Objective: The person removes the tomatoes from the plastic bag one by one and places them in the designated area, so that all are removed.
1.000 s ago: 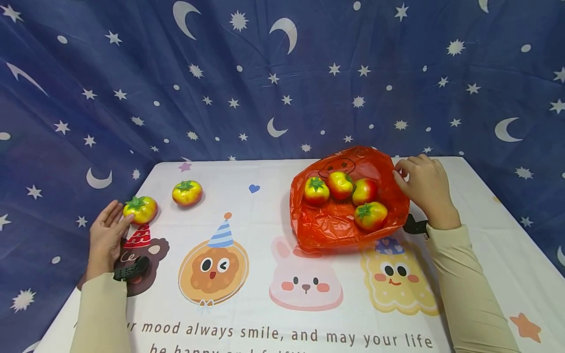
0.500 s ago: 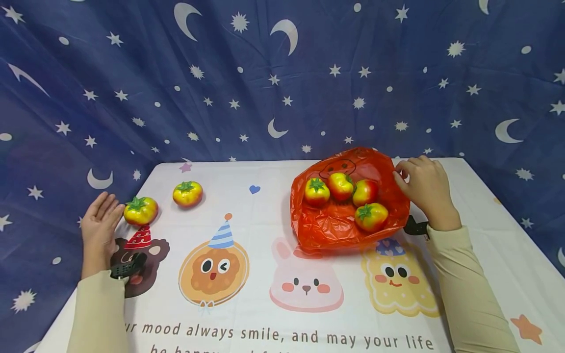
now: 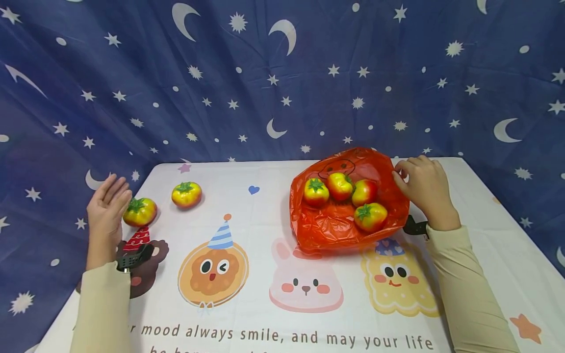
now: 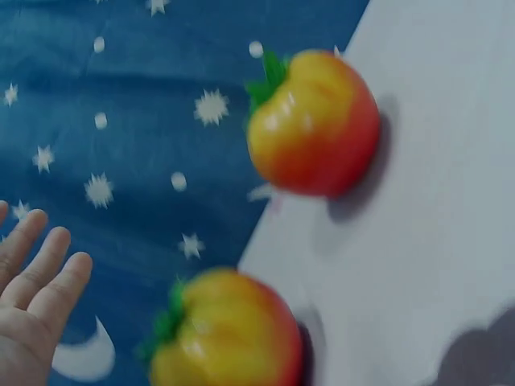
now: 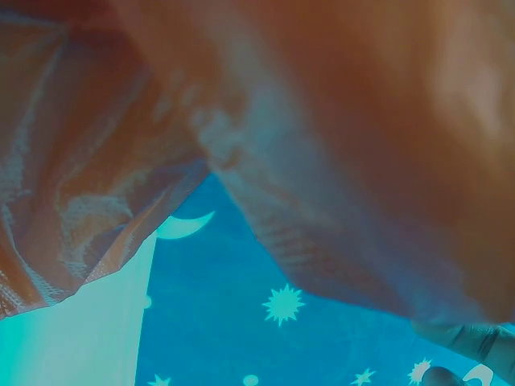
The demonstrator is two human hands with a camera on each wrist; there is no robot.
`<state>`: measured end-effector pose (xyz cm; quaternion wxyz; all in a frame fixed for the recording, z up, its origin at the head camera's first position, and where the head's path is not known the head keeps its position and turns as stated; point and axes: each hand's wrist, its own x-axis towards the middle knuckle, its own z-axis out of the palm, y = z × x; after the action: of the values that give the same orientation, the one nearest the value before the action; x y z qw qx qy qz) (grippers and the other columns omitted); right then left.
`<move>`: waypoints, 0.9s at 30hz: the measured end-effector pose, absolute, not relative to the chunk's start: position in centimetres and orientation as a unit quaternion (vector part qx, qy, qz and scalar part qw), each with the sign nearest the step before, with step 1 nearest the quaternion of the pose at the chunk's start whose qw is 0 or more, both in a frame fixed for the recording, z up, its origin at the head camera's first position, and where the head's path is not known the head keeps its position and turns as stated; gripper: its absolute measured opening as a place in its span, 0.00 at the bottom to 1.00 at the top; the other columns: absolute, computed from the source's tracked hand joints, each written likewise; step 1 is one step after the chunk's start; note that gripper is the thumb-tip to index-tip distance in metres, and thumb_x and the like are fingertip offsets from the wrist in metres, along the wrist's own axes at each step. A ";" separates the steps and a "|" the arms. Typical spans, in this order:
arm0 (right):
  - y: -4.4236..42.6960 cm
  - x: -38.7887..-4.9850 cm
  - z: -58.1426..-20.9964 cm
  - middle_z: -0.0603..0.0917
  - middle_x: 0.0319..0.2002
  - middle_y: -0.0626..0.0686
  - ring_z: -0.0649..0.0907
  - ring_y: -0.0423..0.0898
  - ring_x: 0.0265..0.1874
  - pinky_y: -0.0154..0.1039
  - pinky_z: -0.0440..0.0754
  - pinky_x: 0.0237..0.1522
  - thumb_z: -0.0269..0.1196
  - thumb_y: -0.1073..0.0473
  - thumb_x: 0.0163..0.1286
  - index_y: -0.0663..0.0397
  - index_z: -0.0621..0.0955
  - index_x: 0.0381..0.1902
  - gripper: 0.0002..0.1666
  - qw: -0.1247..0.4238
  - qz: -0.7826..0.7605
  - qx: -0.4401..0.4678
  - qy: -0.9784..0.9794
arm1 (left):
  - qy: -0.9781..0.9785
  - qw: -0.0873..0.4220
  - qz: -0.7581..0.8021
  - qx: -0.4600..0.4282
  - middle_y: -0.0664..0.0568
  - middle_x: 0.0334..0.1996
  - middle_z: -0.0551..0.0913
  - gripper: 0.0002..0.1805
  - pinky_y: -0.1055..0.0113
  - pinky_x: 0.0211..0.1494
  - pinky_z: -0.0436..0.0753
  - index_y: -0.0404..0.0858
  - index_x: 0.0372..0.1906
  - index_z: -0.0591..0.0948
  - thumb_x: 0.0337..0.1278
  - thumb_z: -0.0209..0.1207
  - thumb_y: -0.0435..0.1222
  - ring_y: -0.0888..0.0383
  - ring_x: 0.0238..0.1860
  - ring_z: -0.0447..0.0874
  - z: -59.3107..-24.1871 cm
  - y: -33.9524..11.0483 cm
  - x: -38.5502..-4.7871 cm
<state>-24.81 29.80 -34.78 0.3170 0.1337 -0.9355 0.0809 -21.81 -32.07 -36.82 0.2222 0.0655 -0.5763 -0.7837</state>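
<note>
Key relation: the near fruit (image 3: 140, 213) sat just R of the L hand (image 3: 107, 208), on its palm side, so L was by far the closer hand. L fingers were straight-ish & held nothing; the L wrist view showed a gap btwn fingertips and fruit, tho the thumb overlapped its edge in the head view. No real long axis: roundish, a bit wider than tall, leafy top up. The far fruit (image 3: 187, 194) lay behind it & to the R, not touching, also on the white cloth (image 3: 260, 220). R hand (image 3: 424, 189), way across, had thumb & fingers curled, looking to pinch the R rim of the red bag (image 3: 331, 234); four bagged fruits (image 3: 371, 217) lay inside, well R of the L hand.
</note>
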 end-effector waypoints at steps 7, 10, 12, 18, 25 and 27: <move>30.0 -25.0 -34.7 0.82 0.21 0.61 0.75 0.57 0.26 0.53 0.76 0.30 0.66 0.64 0.54 0.63 0.81 0.25 0.06 0.324 0.080 0.139 -0.932 | -0.615 0.207 -0.761 0.006 0.51 0.58 0.75 0.32 0.84 0.48 0.77 0.38 0.67 0.66 0.56 0.59 0.27 0.63 0.56 0.75 -35.0 -29.4 -22.8; 30.0 -25.0 -34.7 0.82 0.21 0.61 0.75 0.57 0.26 0.53 0.76 0.30 0.66 0.64 0.54 0.63 0.81 0.25 0.06 0.327 0.078 0.140 -0.931 | -0.630 0.207 -0.748 -0.009 0.52 0.57 0.75 0.32 0.85 0.49 0.77 0.38 0.66 0.67 0.55 0.59 0.27 0.64 0.56 0.76 -34.4 -28.0 -23.3; 30.0 -25.1 -34.6 0.82 0.21 0.61 0.75 0.57 0.27 0.53 0.76 0.30 0.66 0.64 0.54 0.63 0.81 0.25 0.05 0.328 0.078 0.141 -0.931 | -0.638 0.207 -0.741 -0.022 0.52 0.56 0.76 0.32 0.85 0.49 0.77 0.36 0.66 0.66 0.55 0.59 0.26 0.65 0.55 0.76 -34.1 -27.1 -23.6; 30.0 -25.1 -34.6 0.81 0.20 0.60 0.75 0.57 0.27 0.53 0.75 0.30 0.65 0.65 0.54 0.63 0.81 0.24 0.05 0.337 0.079 0.149 -0.926 | -0.661 0.197 -0.721 -0.059 0.54 0.56 0.76 0.31 0.83 0.55 0.75 0.35 0.66 0.66 0.56 0.59 0.25 0.64 0.57 0.75 -33.4 -24.5 -24.2; 29.9 -25.1 -35.0 0.81 0.21 0.60 0.74 0.58 0.29 0.53 0.74 0.29 0.65 0.65 0.53 0.63 0.81 0.23 0.05 0.345 0.078 0.156 -0.922 | -0.684 0.164 -0.705 -0.095 0.57 0.54 0.77 0.28 0.83 0.56 0.74 0.33 0.65 0.66 0.59 0.57 0.28 0.65 0.56 0.74 -32.8 -21.5 -24.6; 29.9 -25.1 -35.0 0.81 0.22 0.61 0.74 0.58 0.29 0.53 0.74 0.30 0.66 0.65 0.53 0.62 0.81 0.23 0.05 0.348 0.077 0.157 -0.921 | -0.698 0.153 -0.692 -0.103 0.58 0.54 0.76 0.28 0.83 0.57 0.74 0.33 0.66 0.66 0.60 0.56 0.30 0.65 0.57 0.74 -32.6 -20.5 -24.7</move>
<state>-25.11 29.92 -35.03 0.3475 0.1569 -0.9213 0.0768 -24.74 -20.51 -32.63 0.1531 -0.1027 -0.6975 -0.6925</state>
